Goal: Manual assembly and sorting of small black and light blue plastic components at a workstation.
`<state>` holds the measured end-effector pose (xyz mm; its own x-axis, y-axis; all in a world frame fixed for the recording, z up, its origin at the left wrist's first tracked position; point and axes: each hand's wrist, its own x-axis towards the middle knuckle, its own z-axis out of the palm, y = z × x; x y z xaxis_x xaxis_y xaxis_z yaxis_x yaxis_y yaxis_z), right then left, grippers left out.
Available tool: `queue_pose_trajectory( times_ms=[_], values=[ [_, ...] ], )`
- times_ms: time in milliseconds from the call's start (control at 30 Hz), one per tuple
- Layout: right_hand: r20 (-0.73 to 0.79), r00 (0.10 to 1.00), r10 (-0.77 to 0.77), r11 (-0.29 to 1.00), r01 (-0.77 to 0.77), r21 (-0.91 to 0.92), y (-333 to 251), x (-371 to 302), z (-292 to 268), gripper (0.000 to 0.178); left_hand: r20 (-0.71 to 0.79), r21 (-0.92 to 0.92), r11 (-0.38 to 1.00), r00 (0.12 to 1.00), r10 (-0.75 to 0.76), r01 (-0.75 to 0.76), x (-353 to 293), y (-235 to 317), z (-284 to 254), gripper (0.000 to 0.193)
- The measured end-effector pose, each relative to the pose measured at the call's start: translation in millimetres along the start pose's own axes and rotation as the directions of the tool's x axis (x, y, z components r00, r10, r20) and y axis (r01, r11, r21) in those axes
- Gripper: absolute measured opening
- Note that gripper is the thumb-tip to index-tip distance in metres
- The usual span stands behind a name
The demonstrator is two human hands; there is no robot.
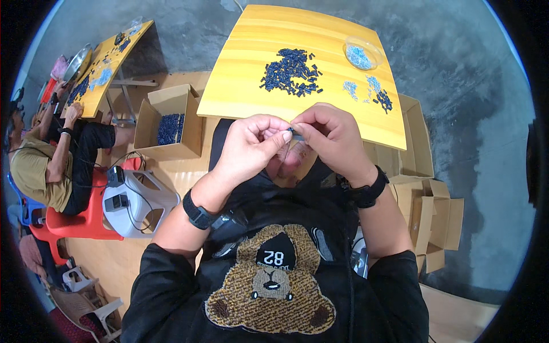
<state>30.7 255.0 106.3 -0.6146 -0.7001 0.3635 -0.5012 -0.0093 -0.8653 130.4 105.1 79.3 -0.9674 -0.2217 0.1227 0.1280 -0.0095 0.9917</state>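
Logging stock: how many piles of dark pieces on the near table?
2: a large pile around the middle, and a small pile near the right edge.

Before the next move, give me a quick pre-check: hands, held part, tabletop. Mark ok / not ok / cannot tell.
1. Left hand and right hand both pinching the small dark part: ok.
2. Small dark part's alignment visible: cannot tell, fingertips cover most of it.
3. Black cylindrical pieces on the yellow wooden table: ok.
4. Clear round bowl fully on the tabletop: ok.
5. All pale bits inside the bowl: not ok, loose ones lie outside.
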Motion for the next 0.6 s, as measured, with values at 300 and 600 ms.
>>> queue_pose_trajectory(
  times_ms=[300, 600],
  values=[
    [0.108, 0.992, 0.069, 0.994, -0.078, 0.079, 2.9, 14.1, -6.2, 0.011, -0.097, -0.014, 0.997, 0.993, 0.074, -0.076, 3.2, 0.5, 9.1, 0.01],
    [0.045, 0.99, 0.133, 0.946, -0.141, 0.291, 12.3, 12.5, -2.1, 0.012, -0.145, 0.048, 0.993, 0.982, 0.117, -0.111, 11.4, -0.6, 13.1, 0.009]
  ],
)
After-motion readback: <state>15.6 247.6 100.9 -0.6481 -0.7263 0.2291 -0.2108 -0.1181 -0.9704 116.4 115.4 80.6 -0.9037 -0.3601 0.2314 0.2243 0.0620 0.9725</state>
